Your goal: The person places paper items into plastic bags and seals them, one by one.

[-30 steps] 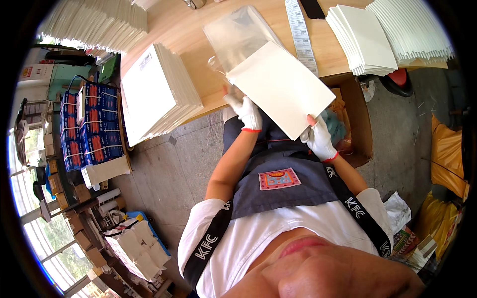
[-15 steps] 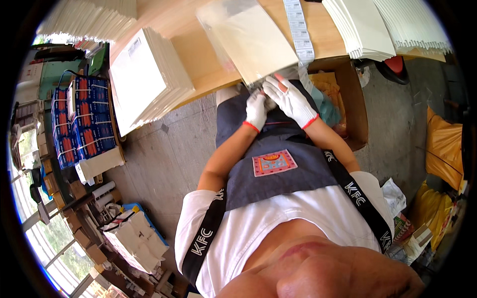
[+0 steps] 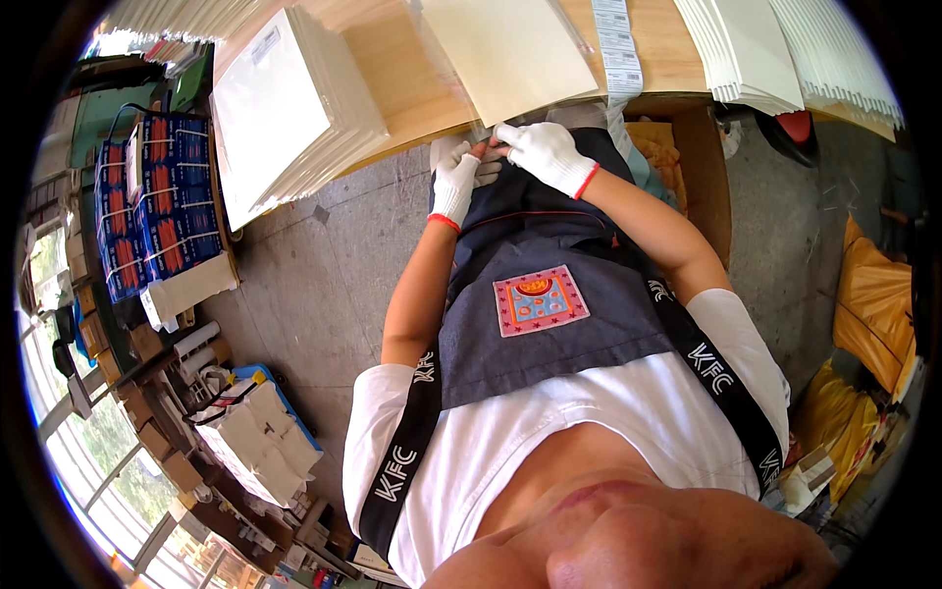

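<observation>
1. Left hand [image 3: 457, 177] gloved, fingers curled shut, pinching bag flap at near tabletop [image 3: 412, 88] edge.
2. Right hand [image 3: 543, 149] gloved, fingers closed on same flap, touching left.
3. Clear bag with cream sheet [image 3: 510, 54] flat on tabletop, overhanging near edge.
4. White stack [image 3: 285, 103] at left edge.

The left hand [image 3: 456, 182] and the right hand [image 3: 543, 149] wear white gloves with red cuffs. The flat sheet [image 3: 510, 51] is cream. The desk [image 3: 392, 74] is light brown wood. The apron [image 3: 549, 294] is dark grey with a pink and blue patch. The boxes [image 3: 147, 211] are blue and red.
</observation>
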`<state>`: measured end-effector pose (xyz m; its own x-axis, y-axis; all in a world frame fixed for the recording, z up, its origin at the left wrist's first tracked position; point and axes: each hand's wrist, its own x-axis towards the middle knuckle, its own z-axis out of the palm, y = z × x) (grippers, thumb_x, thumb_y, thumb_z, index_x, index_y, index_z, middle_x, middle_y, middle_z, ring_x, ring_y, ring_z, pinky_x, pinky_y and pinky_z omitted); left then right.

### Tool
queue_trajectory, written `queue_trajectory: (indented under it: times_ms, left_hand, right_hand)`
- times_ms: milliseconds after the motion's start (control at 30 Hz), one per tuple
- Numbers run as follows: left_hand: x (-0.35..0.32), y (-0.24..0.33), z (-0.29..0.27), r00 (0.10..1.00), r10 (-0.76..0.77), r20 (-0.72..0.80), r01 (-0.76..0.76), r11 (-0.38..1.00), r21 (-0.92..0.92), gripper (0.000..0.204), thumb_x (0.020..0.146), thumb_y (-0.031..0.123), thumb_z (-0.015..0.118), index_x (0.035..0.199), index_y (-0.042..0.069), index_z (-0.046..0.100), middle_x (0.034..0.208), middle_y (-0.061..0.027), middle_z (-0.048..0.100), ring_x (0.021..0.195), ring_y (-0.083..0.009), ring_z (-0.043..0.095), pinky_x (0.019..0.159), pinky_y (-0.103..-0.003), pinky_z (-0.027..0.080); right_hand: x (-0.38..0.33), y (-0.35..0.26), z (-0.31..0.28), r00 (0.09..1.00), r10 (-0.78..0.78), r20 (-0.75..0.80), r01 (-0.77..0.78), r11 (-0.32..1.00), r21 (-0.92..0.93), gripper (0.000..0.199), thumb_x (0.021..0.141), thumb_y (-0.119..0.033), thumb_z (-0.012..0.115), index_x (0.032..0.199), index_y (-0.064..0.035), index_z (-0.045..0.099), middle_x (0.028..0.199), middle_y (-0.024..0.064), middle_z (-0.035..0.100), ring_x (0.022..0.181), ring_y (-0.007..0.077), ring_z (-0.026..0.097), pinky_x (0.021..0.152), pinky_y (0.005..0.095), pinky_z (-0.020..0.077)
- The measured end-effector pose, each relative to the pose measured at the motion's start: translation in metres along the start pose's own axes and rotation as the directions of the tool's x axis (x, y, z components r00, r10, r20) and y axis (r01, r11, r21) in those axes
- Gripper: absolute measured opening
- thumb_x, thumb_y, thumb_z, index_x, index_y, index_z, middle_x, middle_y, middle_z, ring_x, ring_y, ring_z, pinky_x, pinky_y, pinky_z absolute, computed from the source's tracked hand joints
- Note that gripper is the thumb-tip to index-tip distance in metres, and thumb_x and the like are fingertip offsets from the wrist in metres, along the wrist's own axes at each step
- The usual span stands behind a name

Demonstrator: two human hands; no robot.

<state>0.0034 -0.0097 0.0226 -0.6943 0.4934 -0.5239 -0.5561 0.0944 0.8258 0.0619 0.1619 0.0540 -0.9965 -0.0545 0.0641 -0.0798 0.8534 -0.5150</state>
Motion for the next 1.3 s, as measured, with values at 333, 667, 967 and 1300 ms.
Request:
queue_trajectory:
  times_ms: [333,667,967,1300]
  left_hand:
    - [0.002,-0.006,-0.008,0.996,-0.072,-0.053,0.063,0.987,-0.15,0.025,0.091,0.019,0.049,0.094,-0.004,0.058,0.093,-0.0181,0.066,0.071,-0.022,0.065,0.064,-0.032,0.055]
    - [-0.007,0.025,-0.01,0.304,0.845,0.44,-0.394,-0.309,0.866,0.033,0.064,0.003,0.071,0.096,0.009,0.064,0.097,-0.0077,0.061,0.081,-0.0244,0.058,0.068,-0.037,0.049]
    - [0.011,0.03,-0.001,0.223,0.744,0.63,-0.71,-0.318,0.628,0.02,0.061,0.005,0.07,0.08,0.008,0.065,0.096,-0.0055,0.064,0.09,-0.026,0.058,0.078,-0.039,0.047]
    - [0.03,-0.019,0.024,0.781,0.251,-0.572,-0.481,0.826,-0.295,0.013,0.084,0.008,0.058,0.097,0.008,0.053,0.077,0.0023,0.054,0.062,-0.0072,0.048,0.052,-0.02,0.041]
  right_hand:
    - [-0.048,0.031,-0.035,0.915,0.396,0.074,-0.188,0.257,0.948,0.008,0.085,-0.006,0.056,0.092,-0.0047,0.054,0.082,0.0058,0.062,0.065,0.0116,0.061,0.052,0.0229,0.0458]
    - [-0.267,0.198,-0.04,0.664,0.641,0.385,-0.391,0.737,-0.552,0.015,0.079,-0.021,0.057,0.08,-0.0054,0.056,0.081,0.0135,0.064,0.08,0.0347,0.061,0.07,0.0453,0.0479]
    - [-0.054,0.105,-0.06,0.898,-0.249,-0.362,0.157,0.951,-0.265,0.031,0.066,-0.012,0.068,0.097,-0.014,0.063,0.108,0.0024,0.057,0.1,0.0237,0.055,0.082,0.0349,0.0445]
    - [-0.034,0.08,-0.006,0.561,0.515,-0.648,-0.336,0.857,0.39,0.021,0.084,-0.025,0.062,0.092,-0.0077,0.053,0.072,0.0104,0.063,0.066,0.0279,0.061,0.062,0.0355,0.0466]
